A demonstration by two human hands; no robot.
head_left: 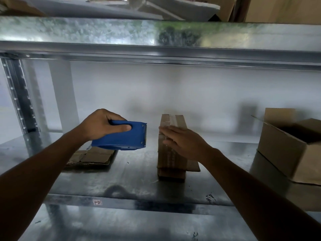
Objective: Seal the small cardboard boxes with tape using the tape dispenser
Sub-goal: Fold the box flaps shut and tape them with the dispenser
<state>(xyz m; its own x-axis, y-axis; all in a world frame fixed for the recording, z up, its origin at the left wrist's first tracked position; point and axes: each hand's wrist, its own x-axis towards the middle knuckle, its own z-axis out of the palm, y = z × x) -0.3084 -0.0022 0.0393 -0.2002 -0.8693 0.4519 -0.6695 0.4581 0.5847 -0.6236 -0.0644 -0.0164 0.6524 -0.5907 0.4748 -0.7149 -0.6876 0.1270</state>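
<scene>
A small cardboard box (171, 159) stands on the metal shelf (132, 178) at the middle, with clear tape running along its top face. My right hand (184, 144) lies flat on the box's top with straight fingers. To the left, my left hand (102, 125) grips a blue tape dispenser (119, 137) and holds it in the air above the shelf. Its toothed blade end points right, a short gap away from the box.
Flattened cardboard pieces (90, 157) lie on the shelf under the dispenser. An open cardboard box (291, 145) sits at the right on another box. A second metal shelf (156, 33) hangs overhead, and a perforated upright post (20, 96) stands at the left.
</scene>
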